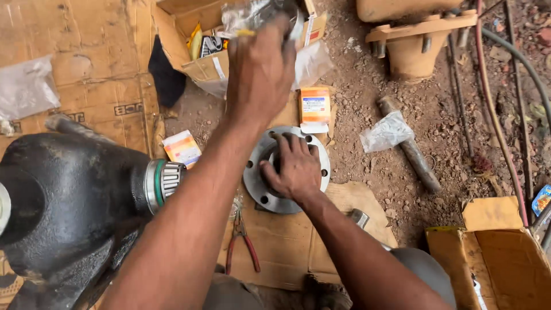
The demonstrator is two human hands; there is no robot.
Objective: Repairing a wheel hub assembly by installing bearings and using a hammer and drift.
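Working low on bare reddish dirt ground (402, 183), gritty and littered with pebbles, with flattened brown cardboard sheets (97, 86) spread over it from 9 o'clock to 6 o'clock.

Right hand (294, 167) pressing down at centre on a round grey steel flange hub with bolt holes (256, 189), fingers curled into its central bore, palm over the rim; hub lying flat on cardboard.

Left hand (259, 73) reaching to 12 o'clock, closing around a crumpled clear plastic bag (252, 14) above an open cardboard box (195, 34); how tightly, hard to tell through blur.

Lying at 9 o'clock: a black cast axle housing (69, 201) showing a tapered roller bearing (170, 178) at its end.
Resting at 6 o'clock: red-handled pliers (241, 241).
Sitting just past the hub at 12 o'clock: a small orange-and-white carton (315, 106).
Lying at 3 o'clock: a rusty steel bar (410, 146) under a plastic bag.
Running along the right edge: hoses (496, 115).
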